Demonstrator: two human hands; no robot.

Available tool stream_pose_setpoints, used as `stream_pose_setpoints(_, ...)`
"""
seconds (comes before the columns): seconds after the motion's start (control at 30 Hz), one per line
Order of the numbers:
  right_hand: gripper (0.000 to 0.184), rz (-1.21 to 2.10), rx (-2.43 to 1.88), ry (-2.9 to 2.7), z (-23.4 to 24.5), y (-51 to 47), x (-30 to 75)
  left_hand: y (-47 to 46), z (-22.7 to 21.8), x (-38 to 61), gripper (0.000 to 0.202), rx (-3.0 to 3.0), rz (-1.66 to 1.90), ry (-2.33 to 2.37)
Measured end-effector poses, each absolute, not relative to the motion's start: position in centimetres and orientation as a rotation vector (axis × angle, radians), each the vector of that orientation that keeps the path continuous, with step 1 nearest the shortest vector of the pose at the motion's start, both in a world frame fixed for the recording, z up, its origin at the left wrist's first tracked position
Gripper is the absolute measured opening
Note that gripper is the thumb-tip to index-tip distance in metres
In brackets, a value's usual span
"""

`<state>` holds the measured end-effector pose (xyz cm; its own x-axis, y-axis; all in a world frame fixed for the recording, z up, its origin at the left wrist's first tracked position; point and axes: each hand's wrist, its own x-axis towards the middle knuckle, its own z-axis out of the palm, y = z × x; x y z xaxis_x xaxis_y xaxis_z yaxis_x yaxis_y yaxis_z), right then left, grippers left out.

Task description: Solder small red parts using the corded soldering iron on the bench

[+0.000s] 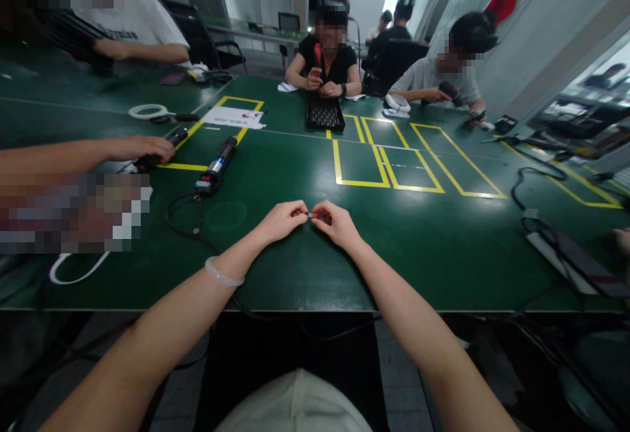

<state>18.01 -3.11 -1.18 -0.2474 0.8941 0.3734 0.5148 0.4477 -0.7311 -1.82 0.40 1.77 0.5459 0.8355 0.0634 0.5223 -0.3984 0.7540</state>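
My left hand (287, 219) and my right hand (335, 220) meet fingertip to fingertip over the green table (295, 274), close to its near side. Curled in the fingers of my right hand is a small orange-red part (322, 216) with dark bits, largely covered by them. My left thumb and forefinger pinch at a tiny dark and silvery piece (310, 215) at its left end. Whether the two are joined, I cannot tell. Around my left wrist sits a pale bangle (222, 273).
Left of my hands lies a black cylindrical tool (219, 164) with a cable (172, 218). A neighbour's hand (147, 148) rests on a similar tool. Across the table a person sits behind a black tray (325, 115). Yellow tape (364, 184) marks rectangles; a grey-white flat object (566, 264) lies right.
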Motion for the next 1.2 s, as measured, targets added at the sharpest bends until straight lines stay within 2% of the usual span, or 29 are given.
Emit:
stream_pose_setpoints(0.13, 0.012, 0.637, -1.177, -1.897, -1.1, -3.1, 18.0, 0.4, 1.7, -1.9, 0.024, 2.114, 0.543, 1.094)
stream_pose_setpoints(0.27, 0.015, 0.739, -1.161, -1.773, -1.1, -2.9, 18.2, 1.0, 2.2, -2.5, 0.033, 2.187, 0.577, 1.158)
stream_pose_setpoints(0.57, 0.019, 0.815, -1.178, -1.716, -1.2, -2.9, 18.4, 4.9, 3.7, -11.1, 0.046, 2.191, 0.896, 2.291)
stream_pose_setpoints(0.73, 0.019, 0.843, -1.168, -1.711, -1.1, -2.9, 18.3, 6.6, 3.2, -15.6, 0.071, 1.874, 0.412, 2.499)
stream_pose_setpoints(0.8, 0.019, 0.848, -1.172, -1.707, -1.0, -3.0, 18.3, 6.9, 3.1, -16.0, 0.076, 1.830, 0.302, 2.496)
stream_pose_setpoints(1.2, 0.021, 0.856, -1.187, -1.720, -0.8, -3.0, 18.5, 7.3, 2.7, -16.2, 0.057, 1.926, 0.137, 2.505)
